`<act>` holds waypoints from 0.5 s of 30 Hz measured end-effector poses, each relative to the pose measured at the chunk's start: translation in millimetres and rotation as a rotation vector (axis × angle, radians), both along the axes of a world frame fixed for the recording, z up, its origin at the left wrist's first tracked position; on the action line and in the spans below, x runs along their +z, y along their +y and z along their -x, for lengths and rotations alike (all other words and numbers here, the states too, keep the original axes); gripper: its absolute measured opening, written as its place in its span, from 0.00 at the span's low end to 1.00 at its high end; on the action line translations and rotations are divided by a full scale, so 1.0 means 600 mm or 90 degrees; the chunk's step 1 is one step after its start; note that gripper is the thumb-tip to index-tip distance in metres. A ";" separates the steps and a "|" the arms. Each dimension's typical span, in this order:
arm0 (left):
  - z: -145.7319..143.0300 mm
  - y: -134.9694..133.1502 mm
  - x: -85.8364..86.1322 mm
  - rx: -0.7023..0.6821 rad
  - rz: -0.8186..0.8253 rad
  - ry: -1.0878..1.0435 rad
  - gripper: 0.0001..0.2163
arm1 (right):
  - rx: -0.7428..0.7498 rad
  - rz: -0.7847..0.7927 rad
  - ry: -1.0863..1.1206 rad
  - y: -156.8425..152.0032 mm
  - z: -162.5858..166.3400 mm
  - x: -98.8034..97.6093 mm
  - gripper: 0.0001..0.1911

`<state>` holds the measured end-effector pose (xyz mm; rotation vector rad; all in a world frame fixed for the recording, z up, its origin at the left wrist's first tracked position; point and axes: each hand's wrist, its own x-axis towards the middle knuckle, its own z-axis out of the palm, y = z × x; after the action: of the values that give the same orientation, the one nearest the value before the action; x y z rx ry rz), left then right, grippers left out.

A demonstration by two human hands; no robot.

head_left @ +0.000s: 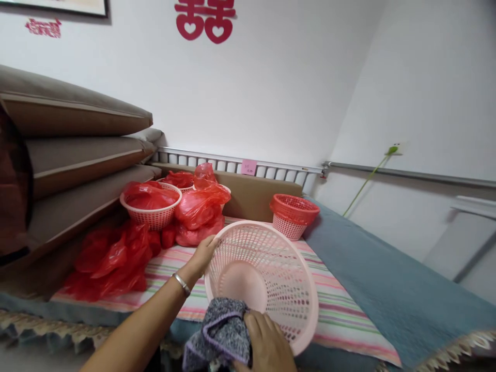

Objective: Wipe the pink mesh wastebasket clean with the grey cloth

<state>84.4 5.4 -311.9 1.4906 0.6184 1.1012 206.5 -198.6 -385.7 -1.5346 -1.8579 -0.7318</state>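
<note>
My left hand [202, 257] grips the rim of a pink plastic mesh basket [279, 279], tipping its open mouth toward me above the striped bed cover. A silver bracelet sits on that wrist. My right hand [265, 343] is closed on a grey and purple cloth [222, 330] and presses it against the basket's lower rim and inside wall.
Two pink baskets lined with red plastic bags [152, 202] stand at the back left. Loose red bags [110, 258] lie beside them. A stack of red-topped baskets [293, 213] stands at the back right. Folded brown cushions [70, 155] are piled left. A blue quilt [387, 289] spreads right.
</note>
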 end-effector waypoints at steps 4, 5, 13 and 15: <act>0.004 -0.016 -0.003 0.037 0.012 0.007 0.16 | -0.003 0.024 0.013 0.010 0.031 -0.005 0.38; 0.003 -0.019 -0.003 0.050 0.009 0.009 0.16 | 0.003 0.038 0.010 0.014 0.040 -0.001 0.40; 0.006 -0.019 -0.020 0.122 -0.029 0.065 0.16 | -0.022 0.190 0.196 0.071 0.114 0.073 0.33; 0.009 -0.011 -0.029 0.135 -0.036 0.092 0.15 | -0.026 0.232 0.229 0.078 0.120 0.082 0.29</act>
<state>78.8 -1.1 -329.2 1.5899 0.8680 1.1870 134.3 -151.6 -336.6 -1.7944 -1.7498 -0.1161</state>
